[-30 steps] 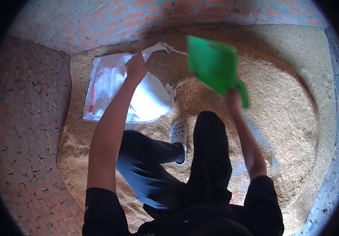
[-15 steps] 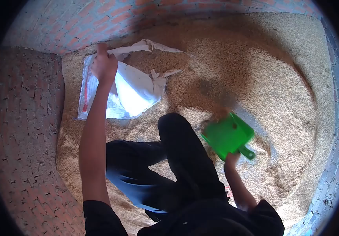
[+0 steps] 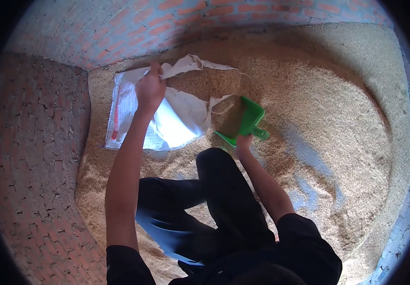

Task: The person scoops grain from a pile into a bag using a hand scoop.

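Note:
My left hand (image 3: 150, 91) is closed on the upper edge of a white woven sack (image 3: 179, 116) lying on its side, its torn mouth toward the right. Tan husk-like material (image 3: 205, 81) shows inside the mouth. My right hand (image 3: 244, 141) grips the handle end of a green plastic dustpan (image 3: 252, 115). The pan is tilted, with its front edge turned left, right by the sack's mouth. Some of the same tan material sits in the pan.
Loose tan material (image 3: 347, 128) spreads over the floor and banks up against the walls. Bare grey floor (image 3: 309, 154) shows through at the right. A brick wall (image 3: 36, 156) stands on the left, another (image 3: 181, 19) at the back. My bent knee (image 3: 217, 161) is close below the dustpan.
My right hand has carried the dustpan up and left, from the pile to the sack's mouth, tilting it. My left hand keeps its grip on the sack. The whole view has shifted slightly.

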The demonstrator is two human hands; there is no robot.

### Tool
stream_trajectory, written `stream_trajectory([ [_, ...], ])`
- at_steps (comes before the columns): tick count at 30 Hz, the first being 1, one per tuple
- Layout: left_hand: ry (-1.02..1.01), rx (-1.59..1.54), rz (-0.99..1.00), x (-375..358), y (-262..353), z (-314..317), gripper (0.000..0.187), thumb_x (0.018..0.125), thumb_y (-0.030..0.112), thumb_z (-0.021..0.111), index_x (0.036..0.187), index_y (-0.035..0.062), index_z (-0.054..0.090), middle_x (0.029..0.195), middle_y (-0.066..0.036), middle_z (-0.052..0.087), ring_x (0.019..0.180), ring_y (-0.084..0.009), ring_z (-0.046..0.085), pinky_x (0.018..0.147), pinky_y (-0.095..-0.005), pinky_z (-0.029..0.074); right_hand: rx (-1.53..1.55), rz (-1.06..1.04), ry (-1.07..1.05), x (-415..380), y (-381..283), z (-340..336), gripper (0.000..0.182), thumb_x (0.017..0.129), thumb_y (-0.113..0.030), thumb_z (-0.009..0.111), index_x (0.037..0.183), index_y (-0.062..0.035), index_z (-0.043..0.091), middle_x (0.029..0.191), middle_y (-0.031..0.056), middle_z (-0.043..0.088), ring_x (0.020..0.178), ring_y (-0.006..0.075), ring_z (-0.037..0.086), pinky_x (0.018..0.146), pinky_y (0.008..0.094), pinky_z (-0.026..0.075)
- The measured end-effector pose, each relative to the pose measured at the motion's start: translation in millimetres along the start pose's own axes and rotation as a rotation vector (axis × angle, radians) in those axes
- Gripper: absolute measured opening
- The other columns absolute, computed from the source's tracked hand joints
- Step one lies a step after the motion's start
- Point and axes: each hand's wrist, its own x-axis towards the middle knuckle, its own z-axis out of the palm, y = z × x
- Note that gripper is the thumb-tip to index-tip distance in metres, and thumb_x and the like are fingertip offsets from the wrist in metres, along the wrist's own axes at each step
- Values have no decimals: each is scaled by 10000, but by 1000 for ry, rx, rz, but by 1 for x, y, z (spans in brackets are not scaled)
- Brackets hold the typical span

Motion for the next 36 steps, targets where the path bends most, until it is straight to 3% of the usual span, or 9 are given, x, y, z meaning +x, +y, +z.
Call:
stream_trajectory([
  [12,-135,-19,284,-7,22,43,176,718,-48,488,823,90,460,1084,-130,514,817,-330,578,654,-422,443,436,-84,-267,76,-60,-122,469,680,71,472,1142,9,419,994,82,516,886,162,515,711,275,440],
  [18,-239,173,476,3,18,66,358,752,10,476,1086,125,540,1237,-182,428,877,-296,602,698,-415,495,283,-258,-132,64,-167,-138,377,707,39,452,1083,6,463,941,98,536,844,185,532,697,310,452],
  [23,-380,137,238,18,26,76,595,730,86,541,1294,72,353,1367,-169,289,866,-346,605,711,-429,501,-421,-434,-11,32,-194,-43,470,684,34,469,1154,15,455,963,232,573,904,358,570,808,419,435],
  [26,-427,50,171,26,27,76,674,706,87,566,1321,89,291,1400,-160,232,893,-359,595,734,-425,500,-435,-857,19,-19,-216,-3,520,709,42,494,1220,-10,410,1214,250,434,1160,325,419,869,461,397],
  [29,-340,56,219,31,19,85,684,701,81,576,1318,75,282,1418,-157,188,899,-365,591,747,-432,498,-571,-934,54,-8,-218,-2,531,747,37,465,1266,-28,370,1300,220,353,1229,305,332,889,469,376],
  [32,-313,-27,213,34,6,110,670,708,80,567,1312,61,276,1425,-155,172,911,-376,584,754,-440,494,-233,-840,-67,35,-210,-63,507,787,0,448,1284,-35,353,1277,206,389,1201,303,369,885,436,385],
  [34,-326,-16,255,31,12,101,622,731,67,522,1303,35,279,1424,-151,187,914,-380,581,754,-443,490,-399,-956,264,104,-161,-129,344,853,-120,396,1171,4,441,1035,222,541,923,356,539,779,416,428],
  [35,-361,20,230,30,19,91,619,729,49,511,1301,25,276,1422,-147,197,912,-377,582,752,-442,490,-439,-527,267,113,-155,-182,298,862,-171,397,1075,15,490,942,216,567,839,362,552,728,437,424],
  [36,-395,57,203,31,22,88,617,727,32,501,1300,15,274,1421,-144,206,910,-374,583,750,-442,490,-327,-577,324,130,-145,-242,278,856,-198,422,1001,20,515,898,219,567,819,348,551,684,444,415],
])
